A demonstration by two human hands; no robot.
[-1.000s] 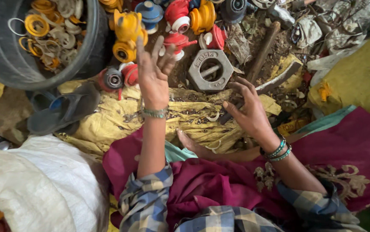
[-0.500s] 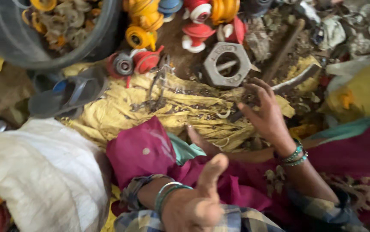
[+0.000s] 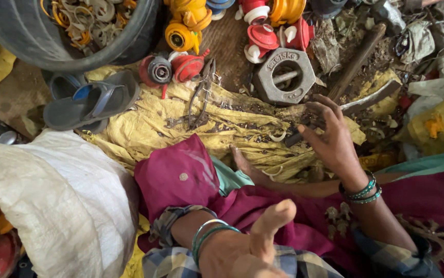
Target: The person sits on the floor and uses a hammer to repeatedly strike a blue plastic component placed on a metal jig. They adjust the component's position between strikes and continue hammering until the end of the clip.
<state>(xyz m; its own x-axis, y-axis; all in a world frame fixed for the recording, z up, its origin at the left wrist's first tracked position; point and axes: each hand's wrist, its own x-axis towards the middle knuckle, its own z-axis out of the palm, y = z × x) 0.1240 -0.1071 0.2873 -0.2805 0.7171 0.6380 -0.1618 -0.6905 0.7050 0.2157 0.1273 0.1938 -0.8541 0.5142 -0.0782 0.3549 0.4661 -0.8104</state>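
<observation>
my left hand (image 3: 242, 247) is closest, low in view, thumb up, fingers out of frame, so i cannot tell if it grips anything. bangles (image 3: 206, 234) on that wrist, checked sleeve under it. magenta cloth (image 3: 181, 175) covers my lap, my bare foot (image 3: 245, 164) pokes out from it. white sack (image 3: 52, 195) lies to the left.

my right hand (image 3: 330, 139) is further out, fingers spread and curled, palm open, resting on the yellow cloth (image 3: 181, 123) with fingertips on a dark metal bar (image 3: 356, 105); it is not clamped on it. green bangles (image 3: 361, 191) at the wrist.

pliers (image 3: 201, 92) lie on the yellow cloth, apart from both hands. grey sandal (image 3: 93, 100) to the left. beyond, a big hex nut (image 3: 284, 77), red and yellow plastic caps (image 3: 181, 36), and a tyre (image 3: 52, 36) filled with rings.
</observation>
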